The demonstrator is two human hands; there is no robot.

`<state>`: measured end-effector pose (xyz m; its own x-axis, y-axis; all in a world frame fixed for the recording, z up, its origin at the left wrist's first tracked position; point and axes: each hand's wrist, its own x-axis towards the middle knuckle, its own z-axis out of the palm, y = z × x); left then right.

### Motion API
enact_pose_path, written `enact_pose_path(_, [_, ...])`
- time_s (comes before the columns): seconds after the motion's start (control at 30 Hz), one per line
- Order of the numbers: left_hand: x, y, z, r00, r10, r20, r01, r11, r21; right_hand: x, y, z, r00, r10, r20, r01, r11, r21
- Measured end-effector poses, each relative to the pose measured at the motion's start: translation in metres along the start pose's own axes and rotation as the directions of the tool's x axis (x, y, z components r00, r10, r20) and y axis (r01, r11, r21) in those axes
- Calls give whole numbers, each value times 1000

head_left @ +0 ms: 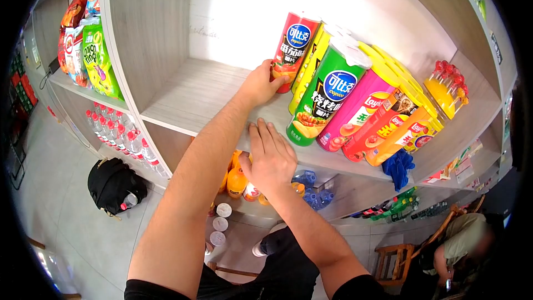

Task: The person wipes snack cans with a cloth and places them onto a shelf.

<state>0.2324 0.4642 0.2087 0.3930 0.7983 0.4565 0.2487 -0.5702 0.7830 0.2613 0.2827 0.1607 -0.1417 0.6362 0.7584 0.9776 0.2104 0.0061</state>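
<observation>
Gripping hand: the person's left hand (260,84) is closed around the lower part of a red canister (294,39), fingers at its far left side and thumb across the front near the base.
Red canister: it stands on the wooden shelf (189,91), at the left end of a cluster of canisters and set farther back than the front ones (its label shows white Chinese lettering and a blue oval logo).
Flat hand: the right hand (273,158) holds nothing; its fingers are stretched out side by side at the shelf's front edge, the thumb spread away to the left, below the left wrist.
Yellow canister: just to the right of the red one, a yellow canister (312,55) is partly hidden by a green canister (332,91) with a pale lid.
Lay's canisters: farther right come a pink canister (361,105), a red Lay's canister (373,133) and an orange canister (402,136).
Lollipops: red-wrapped lollipops (447,75) rise from a yellow holder (442,100) near the shelf's right end.
Blue wrap: a crumpled blue piece (398,168) hangs at the front edge.
Lower shelf: orange bottles (237,182) and blue-tinted bottles (318,197) show beyond the right hand and forearm.
Left bay: a green snack bag (99,58) sits above red-capped bottles (123,136).
Floor: a black backpack (114,183) lies near the shelving.
Lower right: another person (463,236) is beside a wooden chair (395,261).
</observation>
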Motion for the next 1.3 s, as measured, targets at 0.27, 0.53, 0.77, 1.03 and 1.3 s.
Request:
enact_pose_path(0.27, [-1,0,-2,1000,20,2,-20,999,-41,1,-2,0,1000,-4,-21,3,1000,-23])
enact_pose_path(0.53, [-1,2,-3,1000,24,-7,-24,998,-50,1,-1,0,1000,-3,-19,3,1000,-17])
enact_pose_path(0.77, [5,-9,1,999,49,-8,-50,994,-97,0,-2,0,1000,19,-5,-19,1000,-21])
enact_pose_path(1.03, [2,-8,1,999,53,-10,-54,989,-135,-3,1,1,1000,12,28,-11,1000,-11])
enact_pose_path(1.3, [-20,-13,-14,975,-154,-162,167,984,68,-5,2,-1,1000,-8,-17,8,1000,-11])
